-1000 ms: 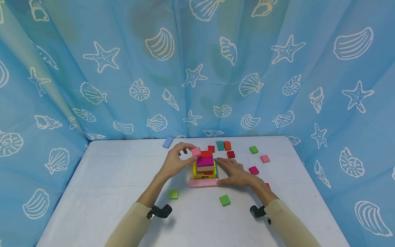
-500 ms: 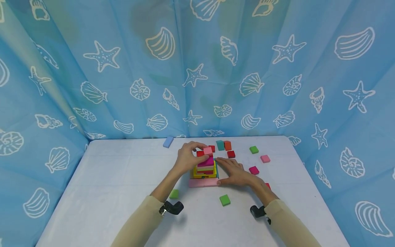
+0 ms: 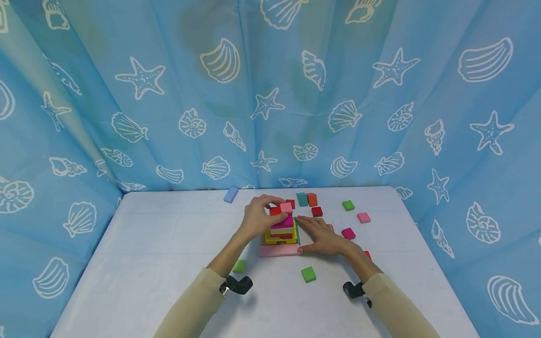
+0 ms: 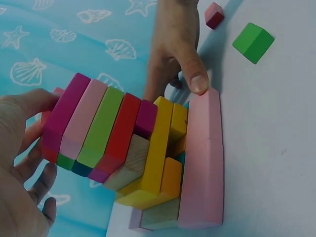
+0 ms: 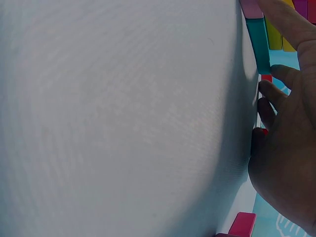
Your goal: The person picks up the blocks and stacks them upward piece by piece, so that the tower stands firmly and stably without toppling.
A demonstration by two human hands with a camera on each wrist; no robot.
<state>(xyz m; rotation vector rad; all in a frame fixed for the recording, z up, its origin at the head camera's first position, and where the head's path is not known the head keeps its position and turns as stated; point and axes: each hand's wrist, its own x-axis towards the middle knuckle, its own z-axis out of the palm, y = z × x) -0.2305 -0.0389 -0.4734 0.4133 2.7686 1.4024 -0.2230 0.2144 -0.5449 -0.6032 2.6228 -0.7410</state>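
Observation:
A stepped stack of coloured wooden blocks stands between the hands. Its base shows two long pink blocks in front and a teal block on the right side. Yellow blocks sit above the base, with red, green, pink and magenta layers over them. My left hand pinches a small pink block between thumb and fingers at the top right of the stack, beside a red block. My right hand rests on the right side of the base, fingers extended, thumb at the front pink block's end.
Behind the stack lie a teal block, an orange block and a dark red block. Green, pink and magenta blocks are scattered around. A blue block lies near the table's back edge, before a curtain.
My left hand has carried the small pink block rightward onto the stack's top beside the red block, then barely moved in the last half second. The right hand has stayed in place.

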